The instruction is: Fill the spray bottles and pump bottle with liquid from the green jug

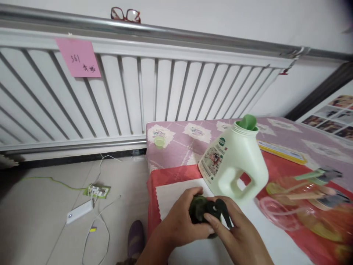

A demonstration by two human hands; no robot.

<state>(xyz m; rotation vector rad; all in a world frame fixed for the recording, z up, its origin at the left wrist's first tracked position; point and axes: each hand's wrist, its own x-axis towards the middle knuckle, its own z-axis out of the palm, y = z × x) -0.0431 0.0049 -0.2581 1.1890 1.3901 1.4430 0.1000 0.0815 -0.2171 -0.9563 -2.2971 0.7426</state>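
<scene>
A dark green pump bottle (196, 210) is between my hands over the white sheet on the table. My left hand (182, 219) is wrapped around its body. The fingers and thumb of my right hand (238, 230) close on the black pump head (217, 209) at its top. Just behind my hands stands a pale green detergent jug (248, 158) with a handle opening and a picture label. Its threaded mouth is uncapped, with a green spout (248, 122) inside. A small pale green cap (160, 142) lies on the tablecloth at the far left corner.
Clear plastic items with coloured rims (300, 206) and brush-like tools lie to the right, partly blurred. A yellow-edged flat box (282, 151) lies behind them. A white radiator (176, 88) lines the wall. Cables and a power strip (79, 212) are on the floor at left.
</scene>
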